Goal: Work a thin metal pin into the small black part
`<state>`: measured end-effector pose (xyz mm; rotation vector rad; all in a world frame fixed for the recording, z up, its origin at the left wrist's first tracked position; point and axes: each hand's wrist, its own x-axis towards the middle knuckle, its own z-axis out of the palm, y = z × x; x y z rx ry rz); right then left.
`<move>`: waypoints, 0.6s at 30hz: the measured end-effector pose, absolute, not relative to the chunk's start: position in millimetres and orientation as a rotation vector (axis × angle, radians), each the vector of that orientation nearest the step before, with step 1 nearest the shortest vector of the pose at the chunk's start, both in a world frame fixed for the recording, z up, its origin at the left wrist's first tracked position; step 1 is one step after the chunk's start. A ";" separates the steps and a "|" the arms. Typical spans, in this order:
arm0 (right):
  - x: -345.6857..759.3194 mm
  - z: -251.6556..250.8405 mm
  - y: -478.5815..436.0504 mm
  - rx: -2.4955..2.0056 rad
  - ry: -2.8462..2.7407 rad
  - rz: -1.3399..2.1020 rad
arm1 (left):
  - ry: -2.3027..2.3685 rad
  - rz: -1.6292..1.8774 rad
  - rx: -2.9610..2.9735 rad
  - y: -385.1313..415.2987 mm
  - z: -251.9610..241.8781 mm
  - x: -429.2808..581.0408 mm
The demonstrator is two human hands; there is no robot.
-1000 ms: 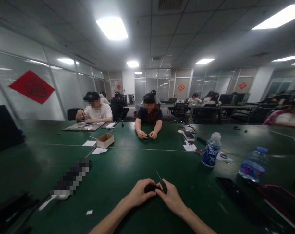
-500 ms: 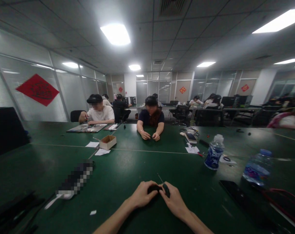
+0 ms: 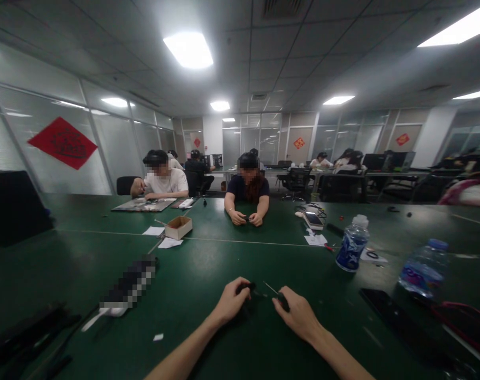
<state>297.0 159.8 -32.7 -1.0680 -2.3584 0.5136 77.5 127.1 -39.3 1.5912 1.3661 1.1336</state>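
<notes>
My left hand [image 3: 232, 302] rests on the green table [image 3: 208, 264], its fingers curled round a small black object [image 3: 247, 289]. A little to the right, my right hand [image 3: 298, 315] is closed on a small screwdriver [image 3: 277, 294] with a dark handle. The thin metal shaft points left and up toward the black object. A narrow gap separates the two hands.
Two water bottles [image 3: 353, 244] [image 3: 424, 269] stand at right, with a dark phone [image 3: 382, 306] nearer me. A small cardboard box [image 3: 178, 227] and paper scraps lie mid-left. Two people [image 3: 247, 198] work across the table. Dark items lie at the near left edge.
My hands have moved apart: the right hand with the screwdriver drew away to the right from the black object. The camera view shifted slightly.
</notes>
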 end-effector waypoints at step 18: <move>297.2 -41.5 156.1 -1.054 -2.447 0.422 | 1.282 1.239 1.306 133.1 -42.5 71.7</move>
